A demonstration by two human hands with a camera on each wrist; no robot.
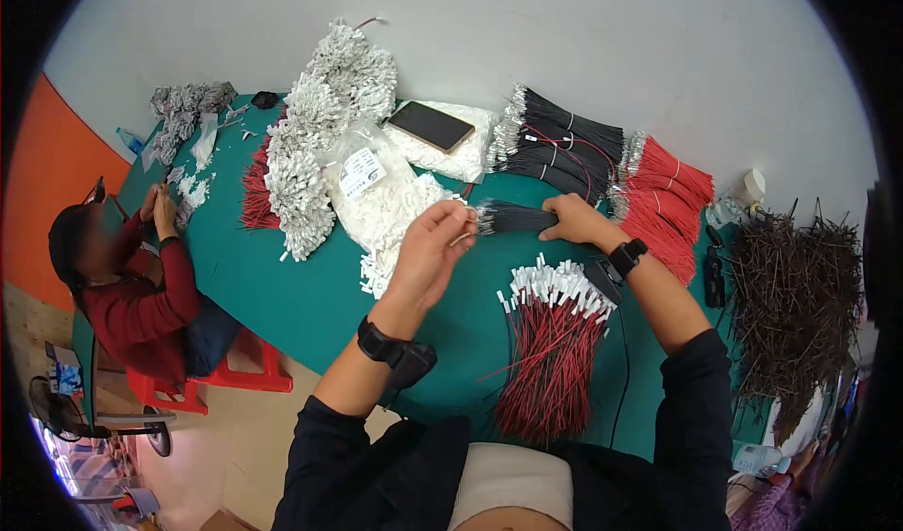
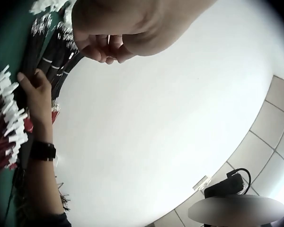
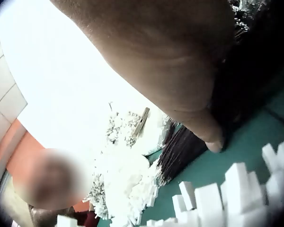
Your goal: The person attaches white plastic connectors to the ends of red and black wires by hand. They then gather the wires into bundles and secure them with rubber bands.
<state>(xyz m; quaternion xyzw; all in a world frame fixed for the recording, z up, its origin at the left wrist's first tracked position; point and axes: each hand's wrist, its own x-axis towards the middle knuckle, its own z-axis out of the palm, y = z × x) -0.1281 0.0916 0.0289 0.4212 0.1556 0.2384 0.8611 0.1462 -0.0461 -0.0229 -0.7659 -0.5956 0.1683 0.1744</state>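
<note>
My right hand [image 1: 576, 221] grips the rear end of a bundle of thin black wires [image 1: 515, 217], thumb along the near side. The wires lie low over the green table, metal tips pointing left. At those tips is my left hand [image 1: 435, 249], fingers curled and thumb against the forefinger. A small pale piece shows between its fingers; I cannot tell what it is. In the left wrist view the left fingertips [image 2: 110, 59] are bunched together. Nearer my body lies a heap of red and black wires [image 1: 546, 371] with white connectors [image 1: 555, 285] on their far ends.
An open bag of white connectors [image 1: 390, 197] lies left of the hands, beside piled wires with white ends [image 1: 315, 126]. A phone [image 1: 431, 126] rests on a white bag behind. Tied black [image 1: 574, 126] and red bundles [image 1: 663, 202] lie behind right. Another person [image 1: 132, 277] sits far left.
</note>
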